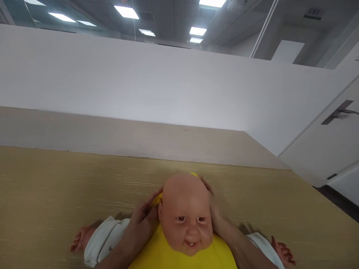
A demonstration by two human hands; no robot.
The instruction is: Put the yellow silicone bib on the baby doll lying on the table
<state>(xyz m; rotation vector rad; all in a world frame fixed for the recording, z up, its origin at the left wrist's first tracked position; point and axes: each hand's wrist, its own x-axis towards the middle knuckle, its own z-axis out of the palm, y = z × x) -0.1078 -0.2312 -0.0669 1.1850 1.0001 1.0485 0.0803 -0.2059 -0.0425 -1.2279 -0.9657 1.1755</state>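
Note:
A baby doll lies face up on the table, its head toward the far side. It wears white sleeves and a yellow bib under its chin. My left hand is beside the doll's head on the left, closed on a yellow strap of the bib. On the other side my right hand reaches round behind the head with fingers curled, near a bit of yellow strap that shows above the head. The right fingertips are partly hidden by the head.
The wood-look table stretches to both sides, with a beige strip along its back against a white wall. A white door with a metal handle is at the right. Glass panels top the wall.

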